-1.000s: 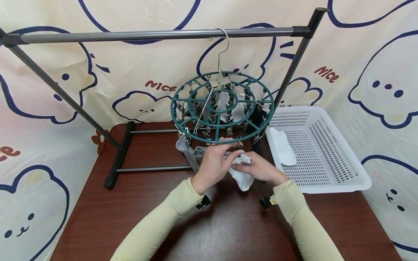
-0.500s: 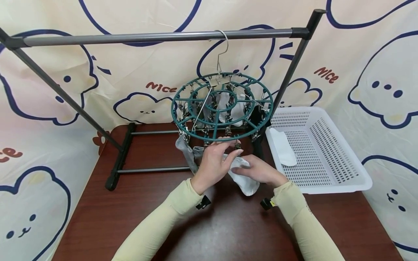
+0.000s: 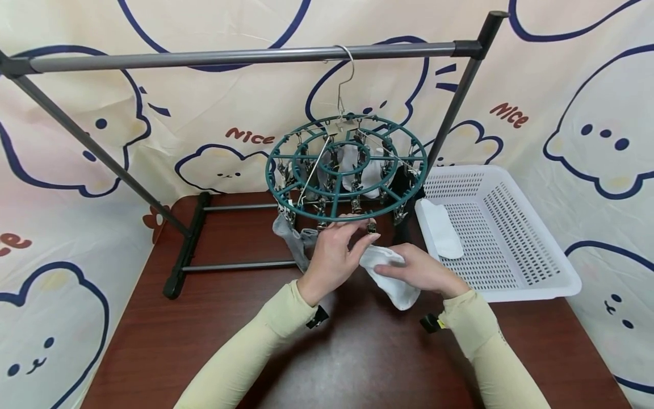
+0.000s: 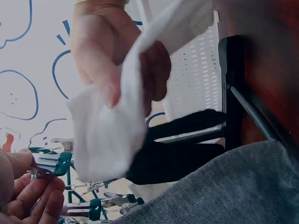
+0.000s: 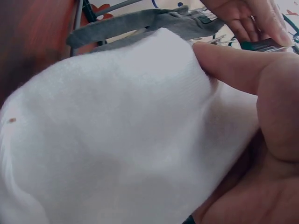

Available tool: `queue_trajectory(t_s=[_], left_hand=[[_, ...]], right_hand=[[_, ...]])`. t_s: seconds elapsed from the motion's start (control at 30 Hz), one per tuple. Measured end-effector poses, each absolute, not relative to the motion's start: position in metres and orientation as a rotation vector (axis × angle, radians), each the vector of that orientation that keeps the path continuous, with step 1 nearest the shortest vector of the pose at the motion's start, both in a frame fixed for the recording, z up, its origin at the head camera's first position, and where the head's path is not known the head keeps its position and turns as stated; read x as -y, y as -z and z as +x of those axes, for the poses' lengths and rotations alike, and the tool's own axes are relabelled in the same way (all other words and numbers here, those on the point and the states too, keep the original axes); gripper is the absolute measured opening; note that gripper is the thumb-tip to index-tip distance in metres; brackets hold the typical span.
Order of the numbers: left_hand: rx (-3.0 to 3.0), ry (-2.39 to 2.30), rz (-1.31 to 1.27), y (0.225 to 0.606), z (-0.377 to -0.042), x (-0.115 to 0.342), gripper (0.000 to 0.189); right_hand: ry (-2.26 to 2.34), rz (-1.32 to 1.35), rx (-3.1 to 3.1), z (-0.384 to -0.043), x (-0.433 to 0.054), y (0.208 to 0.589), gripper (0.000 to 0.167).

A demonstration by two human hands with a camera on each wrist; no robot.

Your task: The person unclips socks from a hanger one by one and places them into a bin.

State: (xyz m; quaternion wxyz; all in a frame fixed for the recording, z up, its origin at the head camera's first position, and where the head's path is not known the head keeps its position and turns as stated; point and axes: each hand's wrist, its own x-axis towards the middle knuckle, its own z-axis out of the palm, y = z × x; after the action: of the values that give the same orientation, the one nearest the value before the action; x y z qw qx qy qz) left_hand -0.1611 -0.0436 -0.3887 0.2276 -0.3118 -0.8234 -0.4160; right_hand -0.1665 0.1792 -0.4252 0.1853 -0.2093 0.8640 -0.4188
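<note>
Two bare hands work at the near rim of a round, dark-green hanger with concentric rings (image 3: 336, 218). Since half a second ago, we see the right hand (image 3: 421, 267) shifted rightward, drawing a soft white cloth sock (image 3: 395, 287) farther from the left hand (image 3: 332, 255), which has stayed at that rim. The right hand pinches the sock between thumb and fingers, above the reddish-brown table (image 3: 352, 358), left of the white perforated plastic basket (image 3: 572, 284). Our left hand's fingers are narrow, pinching a metal clip with green tips (image 4: 51, 163).

Only the left wrist view shows us those tips closely, with the white sock just beside, outside them; it also shows a black sock (image 4: 163, 161) clearly, where the head view gives us mere dark fabric. From the right wrist we spot a small brown mark (image 5: 12, 120) on the white sock, and a grey sock (image 5: 135, 25) beyond.
</note>
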Motion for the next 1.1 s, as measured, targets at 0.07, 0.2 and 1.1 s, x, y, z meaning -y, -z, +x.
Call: queue_trajectory(t_s=[0.07, 0.2, 1.1], left_hand=[[2.271, 1.140, -0.859, 0.388, -0.161, 0.044, 0.025], [2.271, 1.131, -0.857, 0.388, -0.161, 0.045, 0.025], [2.288, 1.131, -0.843, 0.387, -0.160, 0.048, 0.027]], right_hand=[[1.189, -0.589, -2.435, -0.165, -0.181, 0.422, 0.032], [1.204, -0.590, -2.439, -0.163, -0.184, 0.417, 0.031], [1.169, -0.558, -2.544, -0.157, -0.210, 0.389, 0.027]])
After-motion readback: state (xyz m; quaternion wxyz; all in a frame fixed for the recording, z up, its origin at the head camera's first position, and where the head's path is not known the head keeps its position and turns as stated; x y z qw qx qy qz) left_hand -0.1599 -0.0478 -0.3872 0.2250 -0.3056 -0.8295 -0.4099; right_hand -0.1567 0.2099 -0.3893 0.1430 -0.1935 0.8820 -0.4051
